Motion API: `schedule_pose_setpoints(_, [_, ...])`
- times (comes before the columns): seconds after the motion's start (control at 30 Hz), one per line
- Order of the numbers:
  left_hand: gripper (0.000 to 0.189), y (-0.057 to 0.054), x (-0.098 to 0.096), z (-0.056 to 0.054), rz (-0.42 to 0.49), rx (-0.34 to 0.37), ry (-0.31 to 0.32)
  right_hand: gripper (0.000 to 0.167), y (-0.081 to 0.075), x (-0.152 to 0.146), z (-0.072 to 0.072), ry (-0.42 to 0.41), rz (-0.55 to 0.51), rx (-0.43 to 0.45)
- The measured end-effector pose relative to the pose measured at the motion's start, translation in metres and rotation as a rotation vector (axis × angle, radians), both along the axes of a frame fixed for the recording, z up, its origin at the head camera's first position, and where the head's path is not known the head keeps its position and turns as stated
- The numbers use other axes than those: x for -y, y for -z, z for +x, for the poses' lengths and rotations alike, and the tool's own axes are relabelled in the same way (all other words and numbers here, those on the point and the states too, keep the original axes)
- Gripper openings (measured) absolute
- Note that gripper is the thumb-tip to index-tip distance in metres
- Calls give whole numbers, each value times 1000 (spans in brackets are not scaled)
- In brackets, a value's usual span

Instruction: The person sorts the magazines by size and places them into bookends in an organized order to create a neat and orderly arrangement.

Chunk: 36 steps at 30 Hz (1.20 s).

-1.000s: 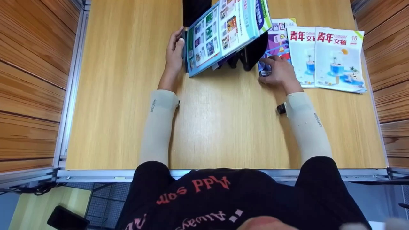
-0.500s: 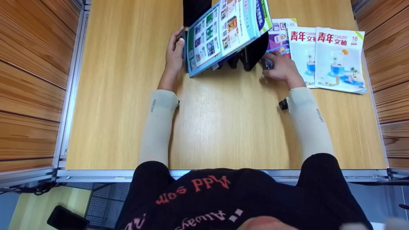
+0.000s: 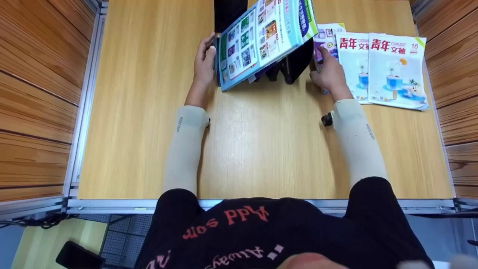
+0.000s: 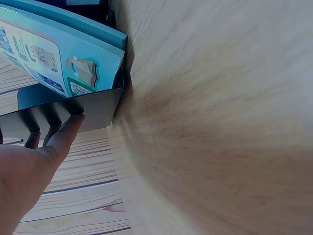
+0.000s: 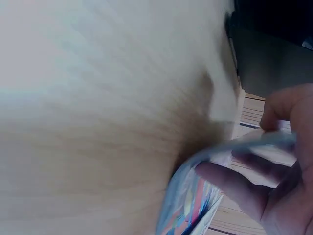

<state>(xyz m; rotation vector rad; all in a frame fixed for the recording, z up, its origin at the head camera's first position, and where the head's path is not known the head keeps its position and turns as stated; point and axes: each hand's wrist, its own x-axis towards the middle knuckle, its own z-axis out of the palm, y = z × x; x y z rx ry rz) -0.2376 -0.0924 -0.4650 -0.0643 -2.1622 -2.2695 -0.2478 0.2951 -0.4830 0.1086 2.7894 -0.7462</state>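
Observation:
A black book stand (image 3: 298, 65) holds several leaning books, the front one with a light blue printed cover (image 3: 254, 43). My left hand (image 3: 204, 63) rests its fingers against the stand's left side panel (image 4: 98, 107). On the right, my right hand (image 3: 330, 76) pinches the near left edge of a purple magazine (image 3: 323, 35). In the right wrist view that magazine (image 5: 193, 198) bends upward, thumb on one face and fingers on the other. The hand and the stand hide part of its cover.
Two overlapping white magazines with red titles, the left one (image 3: 351, 67) and the right one (image 3: 397, 73), lie right of the purple one. Metal rails (image 3: 138, 204) edge the table, with wood-grain panels (image 3: 37, 82) at the sides. A black phone-like object (image 3: 80, 255) lies lower left.
My right hand has shifted slightly upward along the purple magazine and now lifts its near left edge. The left hand and the book stand stay in place.

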Motion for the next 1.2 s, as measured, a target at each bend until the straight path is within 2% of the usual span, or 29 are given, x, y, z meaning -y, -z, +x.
schedule_pose_setpoints(0.13, [44,1,0,0,-4,5,0,73,-4,-4,-1,12,-12,73])
schedule_pose_setpoints(0.27, [43,1,0,-1,-6,-3,-3,67,-7,-9,2,31,-71,57])
schedule_pose_setpoints(0.33, [43,1,-1,-1,1,-5,-1,64,-9,-11,4,78,-118,39])
schedule_pose_setpoints(0.5, [42,1,-1,-1,12,6,-4,59,-13,-13,16,262,-277,-8])
schedule_pose_setpoints(0.63, [42,1,-1,-1,14,-11,-5,55,-13,-15,25,392,-432,-127])
schedule_pose_setpoints(0.77, [43,1,-1,0,3,-16,0,57,-14,-14,34,468,-611,-301])
schedule_pose_setpoints(0.93, [43,1,0,0,-6,-8,0,63,-29,-1,47,492,-778,-461])
schedule_pose_setpoints(1.07, [42,0,0,0,-9,10,2,62,-43,10,54,498,-864,-620])
schedule_pose_setpoints(1.2, [42,0,0,0,-14,-1,-1,58,-53,19,56,470,-939,-766])
